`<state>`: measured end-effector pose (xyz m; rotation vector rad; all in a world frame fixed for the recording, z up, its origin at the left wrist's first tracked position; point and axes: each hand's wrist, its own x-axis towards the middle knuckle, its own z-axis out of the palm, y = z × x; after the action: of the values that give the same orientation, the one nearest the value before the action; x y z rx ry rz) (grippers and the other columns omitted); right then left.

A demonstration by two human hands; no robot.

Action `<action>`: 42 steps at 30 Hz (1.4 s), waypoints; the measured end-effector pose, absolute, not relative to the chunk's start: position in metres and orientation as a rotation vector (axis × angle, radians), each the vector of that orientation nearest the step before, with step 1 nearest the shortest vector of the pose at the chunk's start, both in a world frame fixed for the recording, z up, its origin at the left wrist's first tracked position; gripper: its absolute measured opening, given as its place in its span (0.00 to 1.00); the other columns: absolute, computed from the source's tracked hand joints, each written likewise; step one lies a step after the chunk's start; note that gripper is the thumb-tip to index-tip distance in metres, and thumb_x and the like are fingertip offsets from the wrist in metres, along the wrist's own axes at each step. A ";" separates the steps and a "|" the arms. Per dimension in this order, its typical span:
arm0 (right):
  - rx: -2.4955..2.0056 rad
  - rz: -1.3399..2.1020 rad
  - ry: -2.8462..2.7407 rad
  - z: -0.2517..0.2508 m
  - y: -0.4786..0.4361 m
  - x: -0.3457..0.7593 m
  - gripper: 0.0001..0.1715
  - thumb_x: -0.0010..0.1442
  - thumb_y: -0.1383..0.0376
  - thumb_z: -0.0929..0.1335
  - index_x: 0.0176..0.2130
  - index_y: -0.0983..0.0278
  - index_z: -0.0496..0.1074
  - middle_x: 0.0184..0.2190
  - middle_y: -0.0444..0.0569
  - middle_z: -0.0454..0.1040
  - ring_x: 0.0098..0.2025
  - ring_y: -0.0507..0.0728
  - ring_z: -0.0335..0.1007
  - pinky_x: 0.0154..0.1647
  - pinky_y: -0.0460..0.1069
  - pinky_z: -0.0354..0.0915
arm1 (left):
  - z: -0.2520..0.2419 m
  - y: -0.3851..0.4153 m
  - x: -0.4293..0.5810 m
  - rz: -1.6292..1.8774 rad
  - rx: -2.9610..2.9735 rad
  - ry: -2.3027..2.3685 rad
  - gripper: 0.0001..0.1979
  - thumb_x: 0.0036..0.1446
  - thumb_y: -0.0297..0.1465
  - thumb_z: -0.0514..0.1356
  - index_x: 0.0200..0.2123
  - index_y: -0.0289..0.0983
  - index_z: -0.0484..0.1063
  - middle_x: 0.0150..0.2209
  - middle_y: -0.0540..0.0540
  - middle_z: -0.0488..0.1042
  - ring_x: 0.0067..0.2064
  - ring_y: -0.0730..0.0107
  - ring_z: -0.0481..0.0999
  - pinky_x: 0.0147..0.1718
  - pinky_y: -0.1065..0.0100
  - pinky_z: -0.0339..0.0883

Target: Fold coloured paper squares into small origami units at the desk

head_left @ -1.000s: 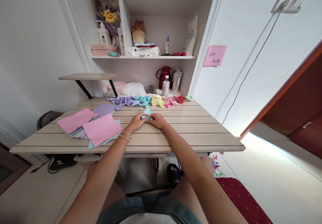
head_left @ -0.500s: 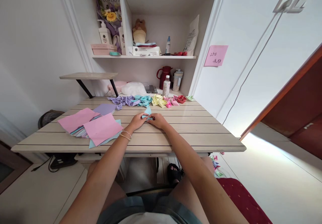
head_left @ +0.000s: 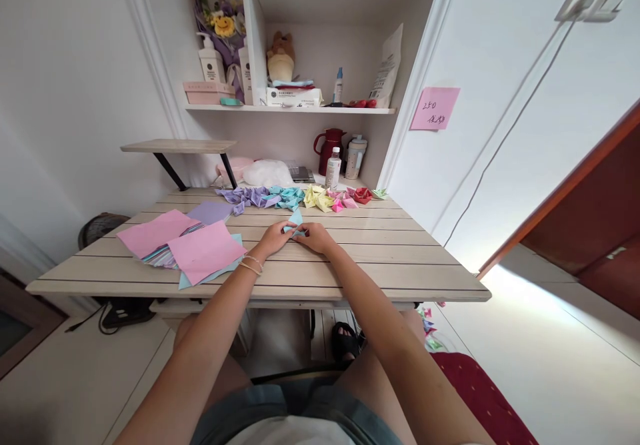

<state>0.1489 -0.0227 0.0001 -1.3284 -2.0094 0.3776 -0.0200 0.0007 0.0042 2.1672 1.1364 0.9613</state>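
Note:
A small light blue folded paper (head_left: 297,218) is pinched between my two hands over the middle of the wooden desk. My left hand (head_left: 275,238) grips its left side, fingers closed on the edge. On the other side, my right hand (head_left: 316,238) holds the paper's lower right part between thumb and fingers. The fingertips nearly meet and cover part of the folds. Behind the hands runs a row of folded paper pieces: purple (head_left: 250,196), blue (head_left: 289,198), yellow (head_left: 317,198), pink (head_left: 344,200) and red (head_left: 363,195).
Pink sheets (head_left: 206,252) lie over a stack of coloured paper at the desk's left, beside a purple sheet (head_left: 210,212). A clear bottle (head_left: 333,169), a dark red jug (head_left: 329,149) and a cup (head_left: 355,157) stand at the back. A small raised shelf (head_left: 179,146) is at back left.
The camera view has shifted slightly. Both hands stay on the blue paper, with only a slight change in the fingers around it.

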 end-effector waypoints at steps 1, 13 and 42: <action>-1.331 0.378 -2.010 0.000 -0.023 0.149 0.12 0.53 0.59 0.68 0.35 0.64 0.75 0.22 0.42 0.69 0.25 0.50 0.60 0.28 0.44 0.54 | 0.004 0.001 -0.020 0.959 2.169 1.135 0.16 0.53 0.32 0.55 0.44 0.35 0.74 0.42 0.44 0.77 0.42 0.62 0.74 0.43 0.65 0.65; -1.325 0.386 -1.997 -0.002 -0.022 0.149 0.12 0.52 0.59 0.69 0.34 0.64 0.75 0.22 0.43 0.69 0.25 0.50 0.60 0.29 0.45 0.54 | 0.002 0.003 -0.020 0.981 2.184 1.139 0.16 0.52 0.30 0.54 0.43 0.37 0.74 0.43 0.46 0.76 0.44 0.62 0.74 0.45 0.64 0.65; -1.344 0.355 -2.015 -0.003 -0.021 0.149 0.11 0.54 0.60 0.67 0.34 0.64 0.75 0.25 0.44 0.72 0.27 0.51 0.62 0.30 0.45 0.55 | 0.000 0.005 -0.019 0.986 2.140 1.078 0.18 0.54 0.42 0.55 0.40 0.36 0.75 0.39 0.45 0.78 0.41 0.62 0.74 0.43 0.65 0.65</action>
<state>0.1487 -0.0209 -0.0025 -1.3440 -2.0154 0.3553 -0.0193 0.0047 -0.0003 2.1396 1.0781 0.9861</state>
